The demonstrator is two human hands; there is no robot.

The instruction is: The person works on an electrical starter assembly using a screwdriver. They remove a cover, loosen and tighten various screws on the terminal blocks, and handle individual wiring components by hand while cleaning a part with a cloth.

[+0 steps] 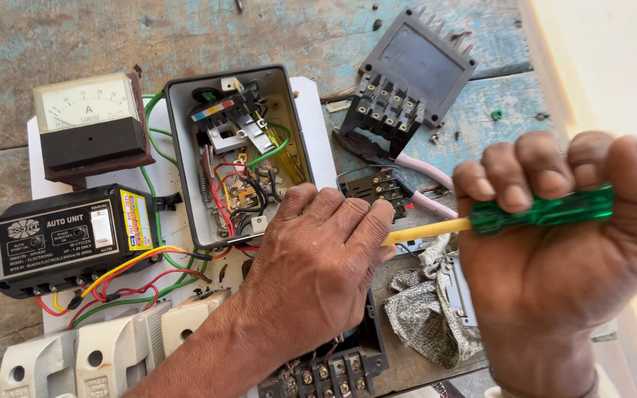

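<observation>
Right hand point(562, 243) grips a green-handled screwdriver point(510, 216), its shaft passing under the left hand point(318, 258), which rests flat by the open switch box point(239, 151) mid-worktop; its tip is hidden, so seating it likely calls for care.

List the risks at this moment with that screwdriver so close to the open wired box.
1. The right hand fists the green-handled screwdriver, and its yellow shaft runs under the left hand's fingers; a slip could jab them.
2. The open grey box is crowded with loose red, green and yellow wires; the tip might nick the insulation or tug a wire loose.
3. Small screws lie loose on the worn wooden table and could be knocked away.
</observation>
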